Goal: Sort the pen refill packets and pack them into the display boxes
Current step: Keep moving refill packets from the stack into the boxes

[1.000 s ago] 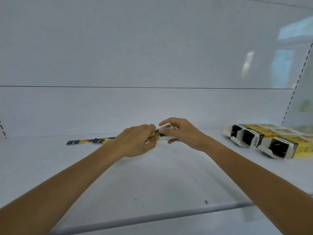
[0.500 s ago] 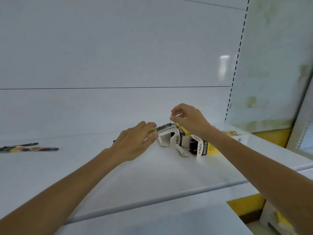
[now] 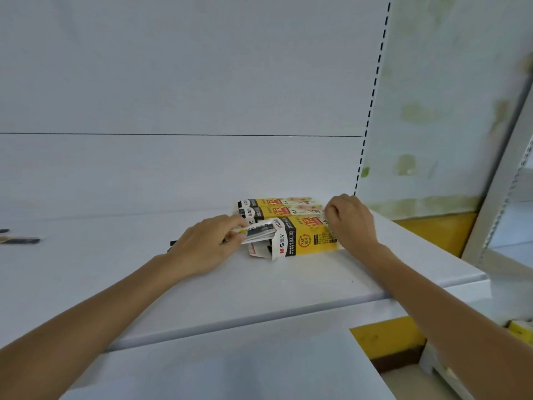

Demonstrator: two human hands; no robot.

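Three yellow-and-black display boxes lie side by side on the white shelf (image 3: 288, 284). The nearest box (image 3: 311, 239) has its white end flap open toward the left. My left hand (image 3: 207, 245) holds a bundle of pen refill packets (image 3: 258, 233), whose far end sits at that box's open mouth. My right hand (image 3: 347, 219) rests with curled fingers on the far right end of the nearest box. Behind it lie the middle box (image 3: 284, 210) and the back box (image 3: 274, 202).
Loose refill packets (image 3: 18, 240) lie at the far left of the shelf. A white back panel rises behind, and a perforated upright (image 3: 372, 96) stands at the right. The shelf's front edge runs below my arms, with a lower shelf beneath.
The view swung right, so the boxes now sit centred. My left hand carried the packet bundle to the nearest box's open end. My right hand let go of the bundle and moved to the box's far end.
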